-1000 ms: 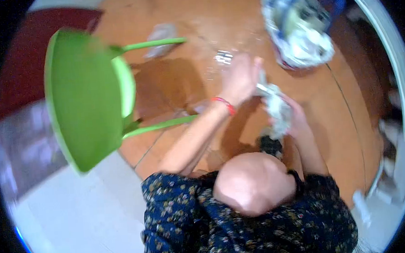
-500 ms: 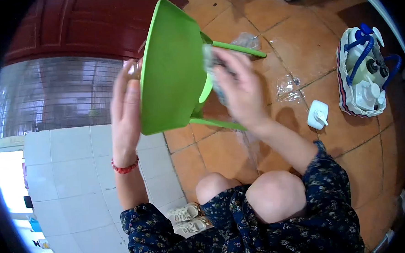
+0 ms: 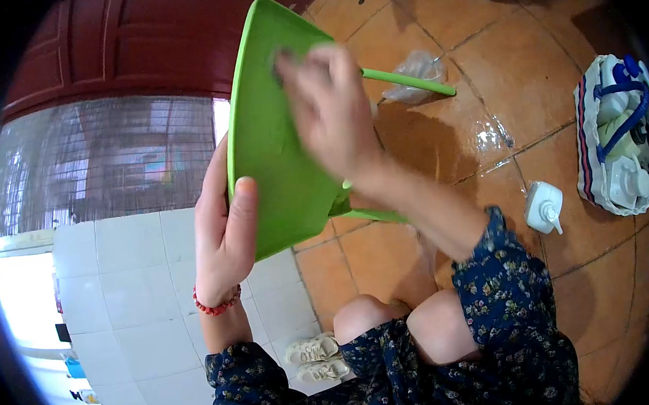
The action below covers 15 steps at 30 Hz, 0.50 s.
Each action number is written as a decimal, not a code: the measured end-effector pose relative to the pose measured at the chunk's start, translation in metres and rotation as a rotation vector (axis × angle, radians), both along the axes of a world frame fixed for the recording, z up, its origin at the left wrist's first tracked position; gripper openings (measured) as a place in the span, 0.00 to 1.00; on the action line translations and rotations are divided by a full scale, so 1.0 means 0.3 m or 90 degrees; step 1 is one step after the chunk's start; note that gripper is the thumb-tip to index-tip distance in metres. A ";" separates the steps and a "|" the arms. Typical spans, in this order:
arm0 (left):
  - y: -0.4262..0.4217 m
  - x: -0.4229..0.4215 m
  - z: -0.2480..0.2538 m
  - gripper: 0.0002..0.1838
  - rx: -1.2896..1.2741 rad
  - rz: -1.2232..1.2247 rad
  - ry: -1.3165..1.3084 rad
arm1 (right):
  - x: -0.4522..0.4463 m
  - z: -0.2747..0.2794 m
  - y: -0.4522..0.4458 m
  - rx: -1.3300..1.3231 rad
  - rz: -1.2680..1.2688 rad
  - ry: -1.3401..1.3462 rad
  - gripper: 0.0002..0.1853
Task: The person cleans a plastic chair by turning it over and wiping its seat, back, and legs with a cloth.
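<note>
Gripping the left rim of the green plastic chair (image 3: 279,183), my left hand (image 3: 223,233) pinches it with the thumb laid over the broad face and the fingers going out of sight behind. The chair is straight in front of me, between my hands, tilted so that its broad panel stands with its long axis running away from me and its legs (image 3: 425,86) point off to the right. My left hand sits at the panel's near, left part; my right hand (image 3: 327,118) reaches over the upper face, nearer the far end. It is blurred, with something dark at the fingertips, so I cannot tell how tightly they close or what they hold. Right of the chair, well apart from it, a white pump bottle (image 3: 543,207) is on the tiled floor (image 3: 508,61).
</note>
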<state>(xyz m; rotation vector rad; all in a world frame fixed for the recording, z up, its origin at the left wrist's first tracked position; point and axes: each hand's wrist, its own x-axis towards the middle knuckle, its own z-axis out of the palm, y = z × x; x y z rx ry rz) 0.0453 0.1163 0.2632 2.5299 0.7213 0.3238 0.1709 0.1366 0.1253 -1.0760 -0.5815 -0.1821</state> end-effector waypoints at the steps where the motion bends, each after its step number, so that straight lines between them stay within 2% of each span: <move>1: 0.001 -0.005 -0.003 0.26 -0.015 0.003 -0.008 | -0.069 -0.005 -0.062 0.031 0.003 -0.057 0.10; 5: -0.011 -0.015 -0.012 0.27 -0.008 0.022 -0.013 | -0.237 -0.049 -0.134 0.135 -0.014 -0.213 0.12; 7: -0.005 -0.014 -0.015 0.26 0.007 0.019 -0.010 | -0.188 -0.058 -0.121 0.085 0.047 -0.141 0.08; 10: -0.009 -0.002 -0.017 0.26 0.033 0.000 -0.001 | 0.003 -0.015 -0.023 0.051 -0.054 -0.038 0.05; 12: -0.010 -0.001 -0.025 0.26 0.028 0.021 0.003 | 0.169 -0.040 0.143 0.042 -0.017 0.028 0.05; 13: -0.009 0.000 -0.025 0.26 0.026 0.028 0.003 | 0.206 -0.040 0.150 -0.017 0.096 0.086 0.12; 15: -0.008 0.001 -0.020 0.26 0.025 0.011 0.001 | 0.162 -0.040 0.123 -0.001 0.035 0.030 0.11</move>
